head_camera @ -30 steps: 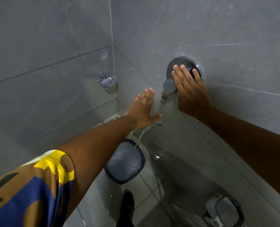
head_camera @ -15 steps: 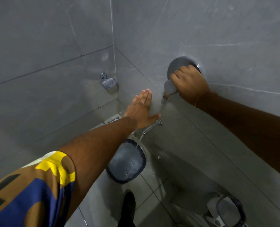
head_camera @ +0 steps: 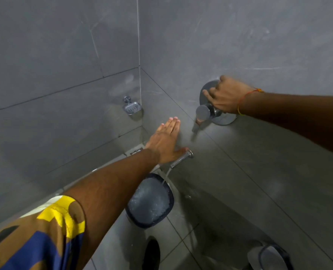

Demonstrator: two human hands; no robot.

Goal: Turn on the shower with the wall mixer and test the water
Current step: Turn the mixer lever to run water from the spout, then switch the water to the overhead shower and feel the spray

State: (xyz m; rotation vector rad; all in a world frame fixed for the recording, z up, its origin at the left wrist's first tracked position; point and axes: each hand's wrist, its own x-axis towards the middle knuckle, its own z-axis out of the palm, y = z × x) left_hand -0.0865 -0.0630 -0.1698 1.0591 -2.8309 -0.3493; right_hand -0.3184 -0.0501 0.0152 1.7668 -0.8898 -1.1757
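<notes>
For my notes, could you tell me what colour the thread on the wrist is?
The wrist thread on the right hand is orange-red; head view.

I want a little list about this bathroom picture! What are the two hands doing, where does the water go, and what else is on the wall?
right hand: curled on the wall mixer
left hand: open and flat, above the spout
water: runs from the spout into the bucket
bucket: dark rim, water bubbling inside
soap dish: metal, near the corner
walls: grey tiles
</notes>
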